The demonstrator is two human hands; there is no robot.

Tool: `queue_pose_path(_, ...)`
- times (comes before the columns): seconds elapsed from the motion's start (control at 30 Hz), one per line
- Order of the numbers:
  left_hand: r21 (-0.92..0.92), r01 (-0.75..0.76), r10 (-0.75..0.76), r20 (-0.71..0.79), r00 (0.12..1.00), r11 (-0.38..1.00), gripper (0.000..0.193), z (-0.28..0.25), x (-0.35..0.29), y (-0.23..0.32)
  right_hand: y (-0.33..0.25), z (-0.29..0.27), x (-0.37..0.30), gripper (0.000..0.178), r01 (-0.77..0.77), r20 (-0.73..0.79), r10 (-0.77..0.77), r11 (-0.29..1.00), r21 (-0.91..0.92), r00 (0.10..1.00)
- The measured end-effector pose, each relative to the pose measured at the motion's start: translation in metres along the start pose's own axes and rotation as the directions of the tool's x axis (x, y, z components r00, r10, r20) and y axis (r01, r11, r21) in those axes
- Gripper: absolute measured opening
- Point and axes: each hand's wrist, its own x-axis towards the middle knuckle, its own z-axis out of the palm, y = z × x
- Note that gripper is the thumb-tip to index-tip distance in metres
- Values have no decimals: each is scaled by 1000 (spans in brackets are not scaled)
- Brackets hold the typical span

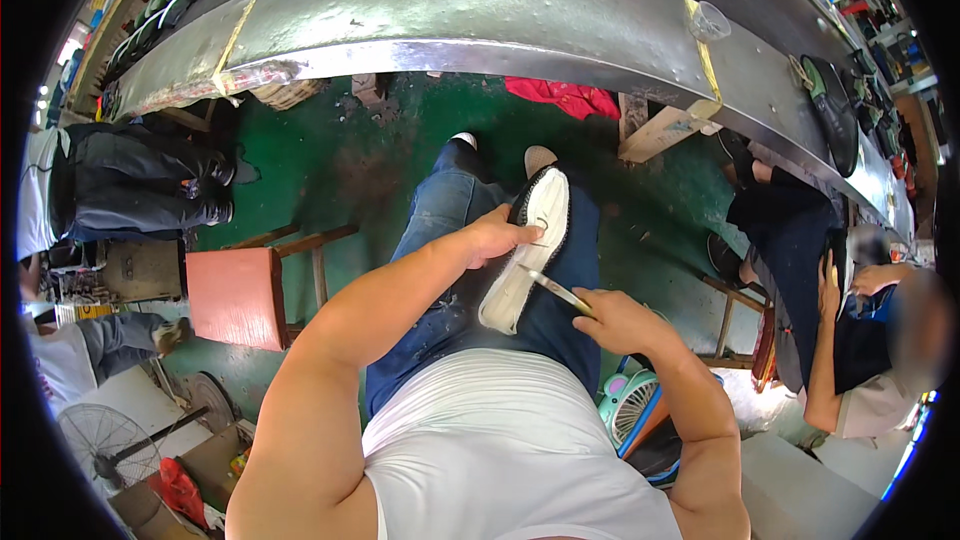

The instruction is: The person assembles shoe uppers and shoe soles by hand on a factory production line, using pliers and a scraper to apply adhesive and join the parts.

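Note:
A black shoe lies sole-up across my lap, its whitish underside [510, 285] facing me and a dark stitched-looking edge around the toe end. My left hand [497, 237] is closed around the shoe's side near its middle, the thumb pressed on the pale sole. In my right hand [612, 320] is a slim brush-like tool [560, 290] with a light shaft and a narrow tip. That tip points up and left, at or just over the sole below my left thumb. Whether it touches cannot be made out.
A metal-edged workbench [450, 25] curves across the far side, with dark shoes [832, 115] and a clear cup [708, 22] on it. A reddish stool [237, 298] stands left. Beside my right hip is a green fan [628, 405]. Other people sit at right and stand at left.

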Motion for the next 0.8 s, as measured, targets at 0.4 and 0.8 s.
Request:
queue_pose_path(0.4,138,-137,139,-2,990,981,101,3,8,-28,6,40,-4,22,-103,-138,96,994,-40,986)
queue_pose_path(0.8,-121,-401,391,-99,915,908,99,30,-1,-85,-3,63,-20,26,-144,-292,47,937,-318,955)
